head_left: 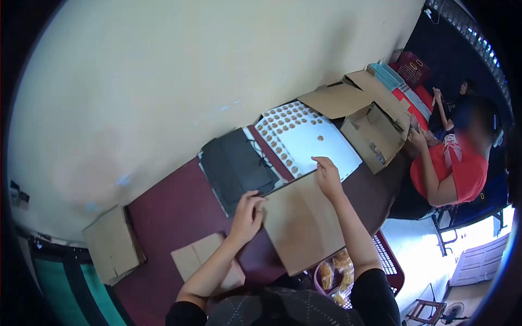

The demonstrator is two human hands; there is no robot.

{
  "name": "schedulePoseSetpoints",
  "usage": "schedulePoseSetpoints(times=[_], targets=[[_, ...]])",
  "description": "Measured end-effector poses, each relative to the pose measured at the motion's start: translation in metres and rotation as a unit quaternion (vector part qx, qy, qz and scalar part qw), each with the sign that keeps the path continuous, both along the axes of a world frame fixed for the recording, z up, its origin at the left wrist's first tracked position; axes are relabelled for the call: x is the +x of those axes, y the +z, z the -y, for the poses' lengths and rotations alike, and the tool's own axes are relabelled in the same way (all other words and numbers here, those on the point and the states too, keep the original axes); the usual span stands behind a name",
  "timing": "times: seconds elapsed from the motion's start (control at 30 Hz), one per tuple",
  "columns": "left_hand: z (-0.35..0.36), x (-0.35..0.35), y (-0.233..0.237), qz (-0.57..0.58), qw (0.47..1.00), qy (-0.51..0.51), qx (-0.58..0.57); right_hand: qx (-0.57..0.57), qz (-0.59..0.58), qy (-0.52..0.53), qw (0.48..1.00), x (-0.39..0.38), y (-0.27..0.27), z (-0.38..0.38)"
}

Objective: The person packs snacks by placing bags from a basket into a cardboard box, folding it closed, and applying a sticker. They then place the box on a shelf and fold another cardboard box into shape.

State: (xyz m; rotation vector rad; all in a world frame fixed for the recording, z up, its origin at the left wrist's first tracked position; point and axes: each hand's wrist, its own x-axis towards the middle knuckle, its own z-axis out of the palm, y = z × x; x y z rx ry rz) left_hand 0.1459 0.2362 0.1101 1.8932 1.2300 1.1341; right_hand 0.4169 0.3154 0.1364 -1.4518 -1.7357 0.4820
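Observation:
A brown cardboard box (302,225) with a flat, plain upper face lies tilted at the table's near edge, in front of my body. My left hand (249,217) is at its far left corner, fingers bent over the edge. At the far right corner, my right hand (328,176) presses against the side, its fingertips pointing left. Just beyond is a white sheet (315,146) with rows of small round brown pieces. A folded black cloth or bag (236,168) lies beyond my left hand.
An open cardboard box (375,136) stands at the right. Two closed cardboard boxes, one small (201,252) and one larger (111,244), are at the left. Below the dark red table (166,217) are a red basket (389,261) and packaged food (342,266). A co-worker in red (457,168) stands right.

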Motion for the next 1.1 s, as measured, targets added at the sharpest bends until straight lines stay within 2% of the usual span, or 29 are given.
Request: schedulePoseSetpoints(times=[0.07, 0.1, 0.17, 0.23, 0.3, 0.33, 0.4, 0.43, 0.57, 0.63, 0.67, 0.77, 0.8, 0.9, 0.93, 1.1], targets=[[-0.038, 0.033, 0.001, -0.023, 0.998, -0.066, 0.010, 0.018, 0.043, -0.029, 0.998, 0.033, -0.018, -0.038], [-0.056, 0.049, -0.001, -0.023, 0.998, -0.066, 0.009, 0.018, 0.042, -0.029, 0.999, 0.041, -0.024, -0.055], [-0.092, 0.081, -0.006, 0.027, 0.987, -0.108, -0.117, 0.043, 0.108, 0.006, 0.993, 0.054, -0.036, -0.086], [-0.133, 0.108, -0.032, 0.003, 0.983, -0.125, -0.131, 0.056, 0.145, 0.061, 0.986, 0.059, -0.056, -0.121], [-0.174, 0.133, -0.068, -0.210, 0.969, -0.118, -0.050, 0.012, 0.219, 0.095, 0.971, 0.054, -0.075, -0.153], [-0.190, 0.146, -0.078, -0.211, 0.969, -0.116, -0.050, 0.013, 0.219, 0.097, 0.971, 0.050, -0.083, -0.169], [-0.216, 0.169, -0.098, -0.465, 0.880, -0.092, -0.028, -0.031, 0.279, 0.126, 0.952, 0.038, -0.098, -0.199], [-0.230, 0.175, -0.106, -0.450, 0.888, -0.096, -0.026, -0.026, 0.327, 0.122, 0.937, 0.034, -0.107, -0.214], [-0.255, 0.197, -0.125, -0.405, 0.905, -0.096, -0.082, 0.000, 0.284, 0.142, 0.948, 0.019, -0.129, -0.254], [-0.259, 0.200, -0.122, -0.437, 0.891, -0.092, -0.085, -0.065, 0.319, 0.123, 0.937, 0.012, -0.143, -0.270], [-0.261, 0.196, -0.120, -0.405, 0.905, -0.103, -0.077, -0.079, 0.335, 0.119, 0.931, 0.013, -0.150, -0.275], [-0.262, 0.190, -0.120, -0.362, 0.923, -0.102, -0.086, -0.091, 0.286, 0.138, 0.944, 0.013, -0.148, -0.277], [-0.261, 0.189, -0.120, -0.367, 0.921, -0.103, -0.081, -0.041, 0.315, 0.172, 0.932, 0.013, -0.151, -0.280], [-0.257, 0.198, -0.120, -0.372, 0.923, -0.065, -0.082, -0.023, 0.318, 0.169, 0.933, 0.015, -0.160, -0.283], [-0.253, 0.199, -0.120, -0.354, 0.932, -0.056, -0.055, 0.034, 0.322, 0.189, 0.927, 0.016, -0.163, -0.284], [-0.246, 0.221, -0.117, -0.424, 0.898, -0.065, -0.094, 0.022, 0.348, 0.184, 0.919, 0.011, -0.161, -0.284]])
